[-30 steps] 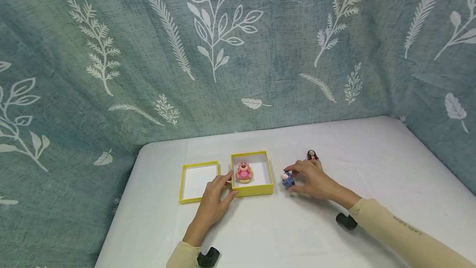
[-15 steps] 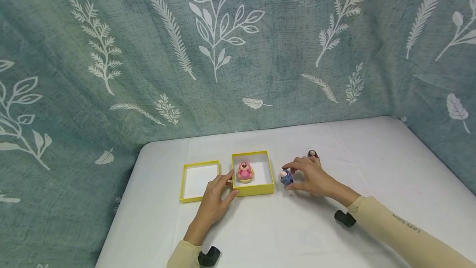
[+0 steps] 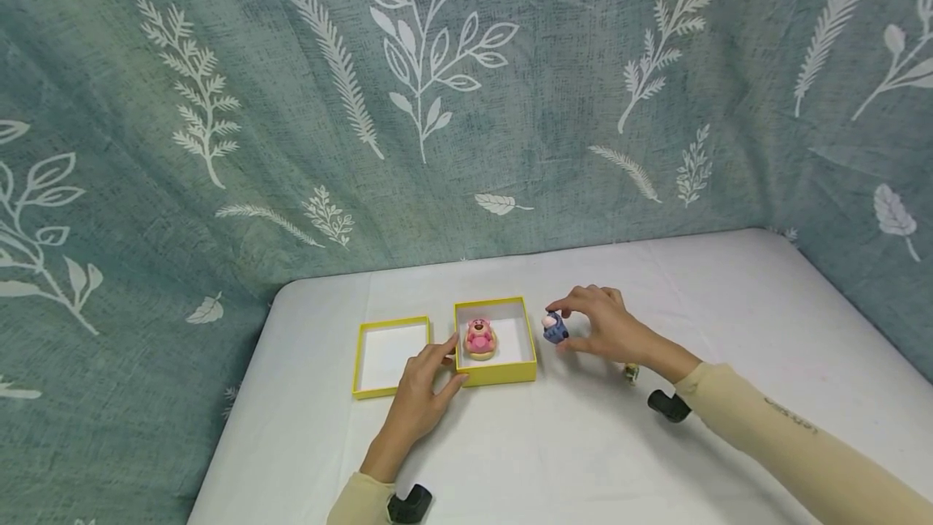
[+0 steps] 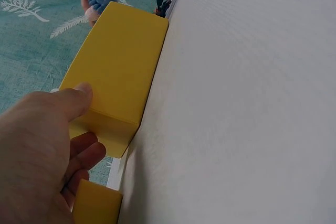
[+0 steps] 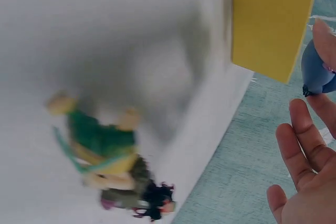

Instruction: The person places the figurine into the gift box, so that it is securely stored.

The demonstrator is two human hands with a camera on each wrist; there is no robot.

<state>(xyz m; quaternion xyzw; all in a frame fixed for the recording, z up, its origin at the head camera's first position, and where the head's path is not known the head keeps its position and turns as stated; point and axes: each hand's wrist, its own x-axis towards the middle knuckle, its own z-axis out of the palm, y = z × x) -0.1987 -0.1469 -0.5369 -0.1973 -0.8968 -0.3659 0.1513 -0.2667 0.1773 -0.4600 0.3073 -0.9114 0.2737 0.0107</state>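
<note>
My left hand (image 3: 417, 395) grips the near left corner of an open yellow box (image 3: 499, 373), thumb on the front wall and fingers on the side, as the left wrist view also shows. Inside the box, toward its left, sits a pink bear figurine (image 3: 479, 340) with a cream-coloured base. My right hand (image 3: 603, 330) pinches a small blue figurine (image 3: 556, 329) with a pale muzzle between thumb and fingertips, just right of the box. In the right wrist view the blue figurine (image 5: 314, 69) is held near the yellow box wall (image 5: 270, 22).
A shallow yellow-rimmed lid (image 3: 389, 355) lies white inside up, left of the box. Below my right wrist is a figurine in green (image 3: 631, 373). The right wrist view also shows a dark-haired figurine (image 5: 156, 200) beyond it. A patterned curtain (image 3: 437, 209) borders the table's back.
My right hand has carried the blue figurine up and slightly left, away from me. The green figurine has come into sight and the dark-haired one is now hidden in the head view.
</note>
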